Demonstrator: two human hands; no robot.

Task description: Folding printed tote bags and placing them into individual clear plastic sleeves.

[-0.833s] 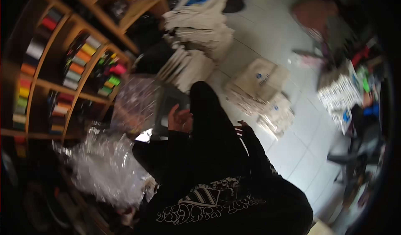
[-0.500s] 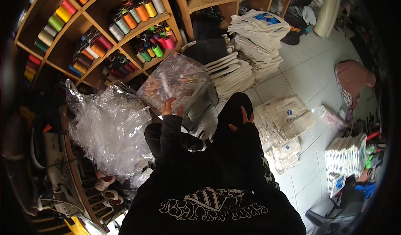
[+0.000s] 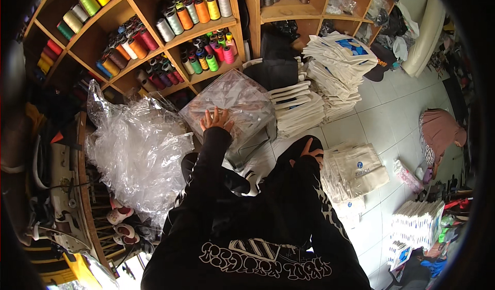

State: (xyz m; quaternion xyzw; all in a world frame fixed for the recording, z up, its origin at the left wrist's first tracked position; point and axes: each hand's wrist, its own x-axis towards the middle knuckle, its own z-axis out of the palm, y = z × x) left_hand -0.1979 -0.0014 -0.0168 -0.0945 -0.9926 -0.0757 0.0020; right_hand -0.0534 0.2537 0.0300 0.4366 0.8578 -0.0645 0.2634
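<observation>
My left hand [image 3: 217,120] lies with fingers spread on a clear plastic-covered bundle [image 3: 242,96]; what is inside is blurred by glare. That bundle rests on a grey stool or frame [image 3: 258,148]. My right hand [image 3: 309,153] is at my bent right knee, fingers apart, with nothing in it. Just right of it lie stacked cream cloth bags [image 3: 368,171] with a small blue mark. Beyond the bundle stand taller piles of folded cream cloth bags [image 3: 296,114]. A big heap of crumpled clear plastic [image 3: 139,156] sits to my left.
Wooden shelves [image 3: 149,11] full of coloured thread spools line the far left. At right, a person in a brown covering [image 3: 441,130] bends over the tiled floor. Another stack of bags [image 3: 417,220] stands at lower right. Shoes [image 3: 124,233] sit on a rack at lower left.
My left hand has come down flat onto the plastic-covered bundle, its fingers spreading. My right hand stays at my knee, turned slightly. The view has tilted, so the shelves show more.
</observation>
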